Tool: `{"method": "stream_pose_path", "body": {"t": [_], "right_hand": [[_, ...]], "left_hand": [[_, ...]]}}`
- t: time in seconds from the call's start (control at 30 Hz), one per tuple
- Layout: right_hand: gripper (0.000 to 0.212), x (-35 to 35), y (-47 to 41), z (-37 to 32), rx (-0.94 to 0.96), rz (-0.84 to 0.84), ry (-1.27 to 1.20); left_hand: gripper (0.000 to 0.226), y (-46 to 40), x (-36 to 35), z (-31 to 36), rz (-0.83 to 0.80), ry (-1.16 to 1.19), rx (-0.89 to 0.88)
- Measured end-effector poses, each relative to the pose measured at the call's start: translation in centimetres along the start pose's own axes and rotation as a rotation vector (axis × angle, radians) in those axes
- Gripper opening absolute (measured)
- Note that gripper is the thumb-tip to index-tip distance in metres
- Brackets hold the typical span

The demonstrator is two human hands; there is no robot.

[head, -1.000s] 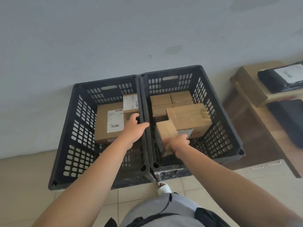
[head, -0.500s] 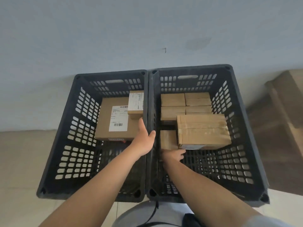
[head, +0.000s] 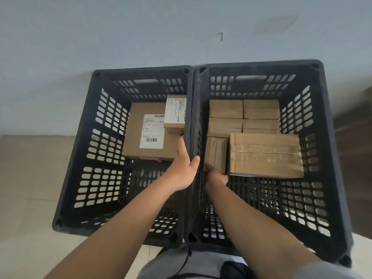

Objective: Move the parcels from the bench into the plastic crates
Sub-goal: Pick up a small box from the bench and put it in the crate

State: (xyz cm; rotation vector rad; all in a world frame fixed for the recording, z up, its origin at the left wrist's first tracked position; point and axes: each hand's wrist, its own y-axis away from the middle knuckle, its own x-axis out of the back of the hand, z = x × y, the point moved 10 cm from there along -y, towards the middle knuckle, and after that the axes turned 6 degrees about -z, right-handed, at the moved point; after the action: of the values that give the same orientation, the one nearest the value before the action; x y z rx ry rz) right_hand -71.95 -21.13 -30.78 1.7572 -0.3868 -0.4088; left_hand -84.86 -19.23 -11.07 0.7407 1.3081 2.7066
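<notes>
Two black plastic crates stand side by side against the wall, the left crate (head: 141, 70) and the right crate (head: 261, 64). My right hand (head: 216, 177) reaches low into the right crate and grips the near end of a small brown parcel (head: 216, 152). That parcel lies beside a large taped box (head: 265, 156); several small brown boxes (head: 243, 115) fill the back. My left hand (head: 183, 168) rests against the shared rim with fingers straight and the thumb over the top. The left crate holds a flat labelled carton (head: 136, 133) with a small labelled box (head: 175, 113) on it.
A pale wall rises directly behind the crates. Beige floor (head: 26, 178) lies to the left. A blurred brown strip of the bench (head: 360, 141) shows at the right edge. My grey clothing (head: 181, 264) fills the bottom of the view.
My right hand has lowered the small parcel from a tilted hold down onto the right crate's floor beside the large box. The view has shifted left and closer, and the bench has slid almost out of sight.
</notes>
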Motion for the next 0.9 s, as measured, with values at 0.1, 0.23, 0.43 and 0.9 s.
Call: {"method": "stream_pose_path", "body": {"t": [0.1, 0.23, 0.43, 0.9], "right_hand": [[0.086, 0.9, 0.8, -0.3, 0.019, 0.067, 0.109], [0.063, 0.5, 1.1, -1.2, 0.066, -0.019, 0.233], [0.050, 0.6, 2.8, -1.4, 0.044, -0.076, 0.229], [0.037, 5.3, 14.7, -2.9, 0.174, -0.316, 0.150]], "left_hand": [[0.078, 0.0, 0.0, -0.1, -0.006, -0.013, 0.004], [0.079, -0.2, -0.1, -0.4, -0.011, 0.004, -0.004], [0.080, 0.0, 0.1, -0.5, -0.001, 0.052, -0.021], [0.046, 9.2, 1.8, -4.5, 0.093, 0.452, -0.147]]}}
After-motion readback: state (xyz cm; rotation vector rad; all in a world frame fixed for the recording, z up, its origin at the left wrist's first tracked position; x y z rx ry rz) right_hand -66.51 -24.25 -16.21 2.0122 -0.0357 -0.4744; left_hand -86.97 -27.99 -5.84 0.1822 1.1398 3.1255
